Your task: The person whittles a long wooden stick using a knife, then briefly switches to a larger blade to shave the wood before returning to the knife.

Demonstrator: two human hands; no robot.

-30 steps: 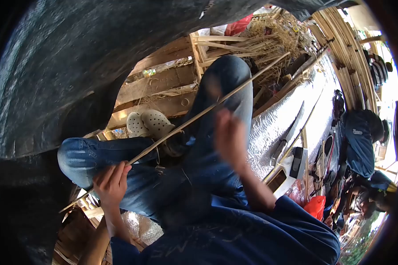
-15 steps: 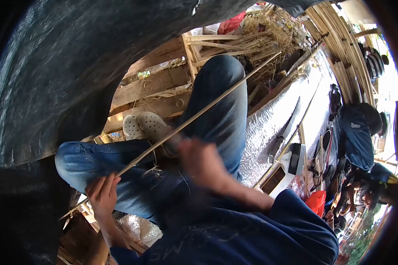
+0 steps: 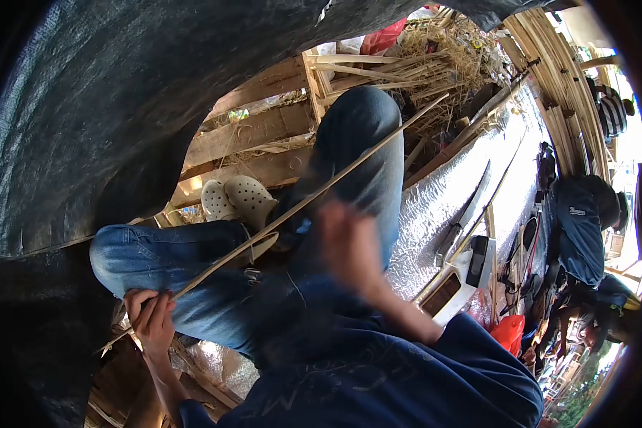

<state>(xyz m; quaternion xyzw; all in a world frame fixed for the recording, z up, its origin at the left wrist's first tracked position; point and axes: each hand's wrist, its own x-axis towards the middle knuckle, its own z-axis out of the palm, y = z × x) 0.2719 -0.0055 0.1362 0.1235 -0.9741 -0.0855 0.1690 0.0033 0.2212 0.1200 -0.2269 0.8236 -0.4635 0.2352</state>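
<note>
A long, thin bamboo strip (image 3: 349,168) slants across my jeans, from the lower left up past my raised knee (image 3: 360,121). My left hand (image 3: 150,317) is closed around its lower part, just below the other knee. Smeared by motion, my right hand (image 3: 349,246) hovers over my lap to the right of the strip; its fingers are blurred. A pale, pointed, blade-like piece (image 3: 257,250) lies along the strip above my thigh. Small metal rings (image 3: 252,274) show below that piece.
Beige clogs (image 3: 250,202) sit beyond my legs by wooden slats (image 3: 253,139). On the silvery sheet (image 3: 435,207) to the right lie a long knife (image 3: 471,203) and a white-and-grey device (image 3: 464,274). A black tarp (image 3: 85,128) hangs at left; bamboo strips (image 3: 549,64) stand upper right.
My left hand has slid slightly down and left along the strip. The right hand has moved right and a little up, away from the strip, uncovering the clogs and the pale pointed piece.
</note>
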